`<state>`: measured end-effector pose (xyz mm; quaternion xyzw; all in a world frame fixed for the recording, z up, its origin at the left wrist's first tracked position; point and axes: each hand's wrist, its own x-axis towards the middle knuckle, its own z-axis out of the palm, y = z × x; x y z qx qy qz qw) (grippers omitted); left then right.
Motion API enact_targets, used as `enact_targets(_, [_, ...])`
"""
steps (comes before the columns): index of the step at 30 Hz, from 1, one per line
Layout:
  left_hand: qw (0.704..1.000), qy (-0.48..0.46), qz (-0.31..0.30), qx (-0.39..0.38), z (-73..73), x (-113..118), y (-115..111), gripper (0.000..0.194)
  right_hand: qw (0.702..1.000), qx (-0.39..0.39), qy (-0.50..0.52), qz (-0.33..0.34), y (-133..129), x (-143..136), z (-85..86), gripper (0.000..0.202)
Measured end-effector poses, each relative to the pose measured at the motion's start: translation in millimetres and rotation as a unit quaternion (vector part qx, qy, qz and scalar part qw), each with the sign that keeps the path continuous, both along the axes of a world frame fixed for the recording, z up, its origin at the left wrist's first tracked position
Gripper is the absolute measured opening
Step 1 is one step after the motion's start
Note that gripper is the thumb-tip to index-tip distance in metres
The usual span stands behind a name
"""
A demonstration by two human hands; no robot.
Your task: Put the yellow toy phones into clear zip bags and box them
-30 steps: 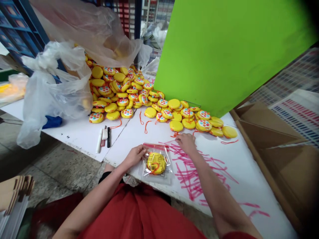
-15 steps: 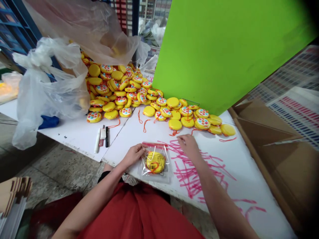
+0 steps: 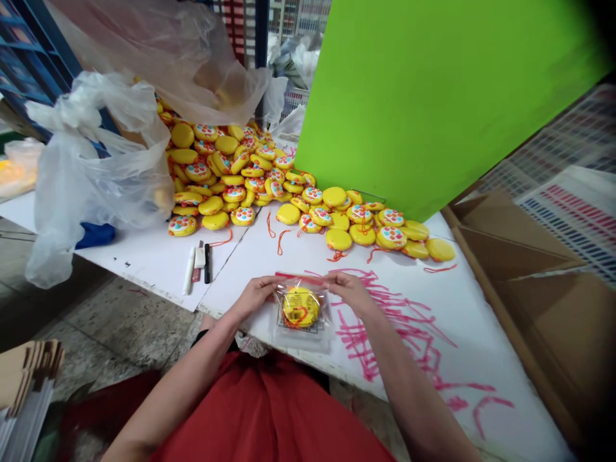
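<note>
A clear zip bag [image 3: 303,337] with a red top strip lies at the front edge of the white table. Inside it is a round yellow toy [image 3: 301,307] with an orange cord loop; dark print shows on the bag over it. My left hand [image 3: 260,293] pinches the bag's upper left corner. At the upper right corner, my right hand [image 3: 347,290] has its thumb and fingers closed on the red strip. Beyond my hands lie loose yellow toys [image 3: 338,240], several with orange cords and colourful dotted faces.
A large heap of yellow toys [image 3: 226,167] spills from plastic bags [image 3: 101,173] at the back left. White and black markers [image 3: 207,264] lie left of my hands. A tall green panel [image 3: 409,96] stands behind, and an open cardboard box [image 3: 520,289] is at the right.
My right hand has moved left and down from near the loose toys to the bag's upper right corner and closed on it. My left hand stays at the left corner.
</note>
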<state>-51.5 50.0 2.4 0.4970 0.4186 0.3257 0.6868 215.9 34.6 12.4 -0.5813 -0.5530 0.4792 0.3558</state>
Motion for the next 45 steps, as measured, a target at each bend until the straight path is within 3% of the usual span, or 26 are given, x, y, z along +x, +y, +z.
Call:
enact_targets(4, [1.0, 0.003, 0.005, 0.011, 5.0, -0.9, -0.6, 0.018, 1.0, 0.009, -0.01, -0.01, -3.3, 3.0, -1.4, 0.017])
enact_targets(8, [0.999, 0.009, 0.004, 0.037, 7.8, -3.4, -1.5, 0.018, 0.998, -0.025, 0.023, -0.051, -0.8, -7.0, -1.6, 0.029])
enact_targets(13, [0.995, 0.056, -0.011, 0.087, 5.6, -2.4, -3.2, 0.017, 0.999, -0.017, -0.036, 0.004, -2.4, -14.7, 8.1, 0.033])
enact_targets(15, [0.991, 0.086, -0.013, 0.1, 4.1, 0.0, -5.0, 0.016, 0.998, 0.005, -0.043, -0.043, -7.0, -0.2, 18.5, 0.034])
enact_targets(17, [0.978, 0.154, -0.014, 0.141, 3.6, 3.4, -7.4, 0.016, 0.983, 0.052, -0.087, -0.151, -13.3, 26.2, 32.0, 0.033])
enact_targets(19, [0.945, 0.242, -0.021, 0.217, 4.8, 7.7, -9.8, 0.019, 0.923, 0.152, -0.143, -0.323, -20.1, 57.6, 46.9, 0.032])
enact_targets(21, [0.902, 0.32, -0.039, 0.287, 7.2, 13.2, -11.7, 0.022, 0.806, 0.294, -0.165, -0.486, -24.7, 83.6, 60.8, 0.031])
enact_targets(22, [0.882, 0.353, -0.048, 0.31, 8.4, 16.4, -12.2, 0.022, 0.751, 0.354, -0.168, -0.531, -25.2, 92.1, 66.5, 0.031])
enact_targets(23, [0.862, 0.385, -0.058, 0.324, 9.4, 19.9, -12.5, 0.022, 0.718, 0.392, -0.171, -0.549, -24.2, 96.8, 70.8, 0.032])
enact_targets(24, [0.842, 0.418, -0.066, 0.333, 10.0, 23.7, -12.6, 0.022, 0.711, 0.408, -0.178, -0.544, -21.2, 98.1, 73.1, 0.033])
enact_targets(27, [0.786, 0.501, -0.092, 0.35, 9.1, 35.2, -12.3, 0.022, 0.782, 0.352, -0.22, -0.464, 0.5, 87.1, 65.9, 0.036])
enact_targets(32, [0.742, 0.549, -0.111, 0.368, 4.5, 46.0, -12.1, 0.021, 0.907, 0.176, -0.245, -0.296, 69.6, 64.3, 17.8, 0.044])
enact_targets(35, [0.72, 0.563, -0.106, 0.392, 4.7, 46.5, -11.6, 0.02, 0.926, 0.116, -0.241, -0.265, 109.5, 59.4, -9.2, 0.05])
enact_targets(38, [0.7, 0.56, -0.099, 0.432, 6.6, 45.8, -10.9, 0.02, 0.931, 0.091, -0.245, -0.255, 131.5, 57.1, -23.0, 0.057])
enact_targets(42, [0.679, 0.55, -0.095, 0.476, 7.3, 46.2, -12.5, 0.015, 0.94, 0.089, -0.235, -0.231, 131.9, 54.7, -26.7, 0.075])
enact_targets(45, [0.656, 0.532, -0.109, 0.524, 4.3, 47.8, -15.4, 0.008, 0.948, 0.102, -0.213, -0.215, 120.9, 53.2, -26.4, 0.073])
